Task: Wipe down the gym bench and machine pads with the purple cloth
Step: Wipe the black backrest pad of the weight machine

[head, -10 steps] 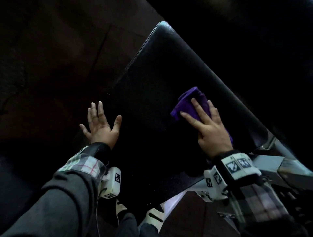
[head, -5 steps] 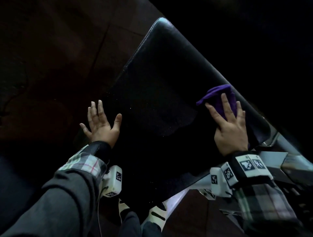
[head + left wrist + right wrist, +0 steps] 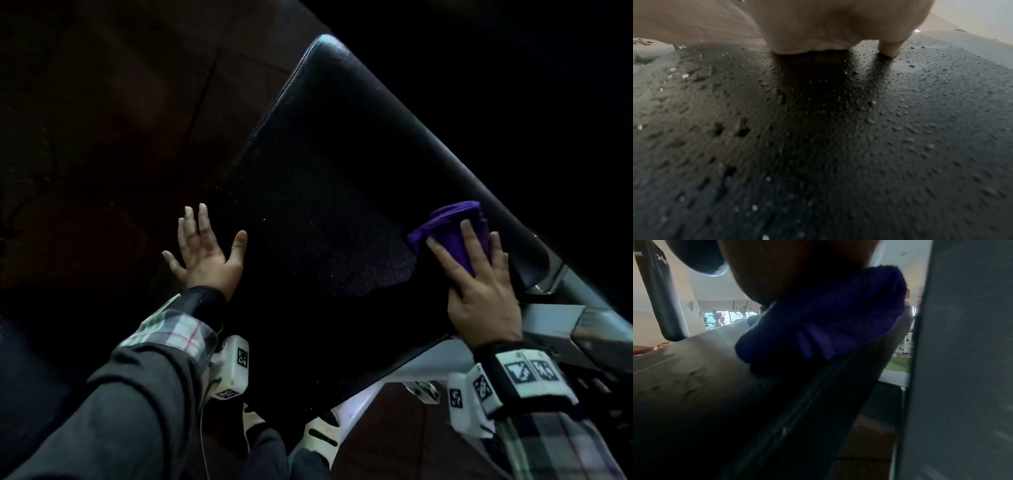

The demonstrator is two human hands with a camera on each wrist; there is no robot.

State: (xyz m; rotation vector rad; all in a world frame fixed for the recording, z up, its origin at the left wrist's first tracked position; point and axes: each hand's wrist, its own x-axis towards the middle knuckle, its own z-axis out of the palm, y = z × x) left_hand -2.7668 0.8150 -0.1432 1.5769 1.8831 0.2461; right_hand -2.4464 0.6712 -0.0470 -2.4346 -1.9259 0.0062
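Note:
A long black padded gym bench [image 3: 325, 192] runs from near me toward the upper middle of the head view. My right hand [image 3: 476, 274] lies flat with straight fingers on the bunched purple cloth [image 3: 448, 226], pressing it onto the pad at the bench's right edge. The right wrist view shows the purple cloth [image 3: 830, 324] under my palm on the bench pad [image 3: 694, 378]. My left hand [image 3: 205, 253] rests open with spread fingers on the bench's left edge. In the left wrist view the bench pad [image 3: 818, 146] is beaded with droplets under my left hand [image 3: 838, 29].
A grey metal frame [image 3: 565, 318] of the bench juts out at the right, close to my right wrist. Dark brown floor [image 3: 102, 120] lies to the left of the bench. My shoes [image 3: 318, 435] stand below the bench's near end. A punching bag [image 3: 659, 296] hangs beyond.
My right hand has slid the purple cloth across the pad from its middle to the right edge. The left hand has stayed planted on the left edge.

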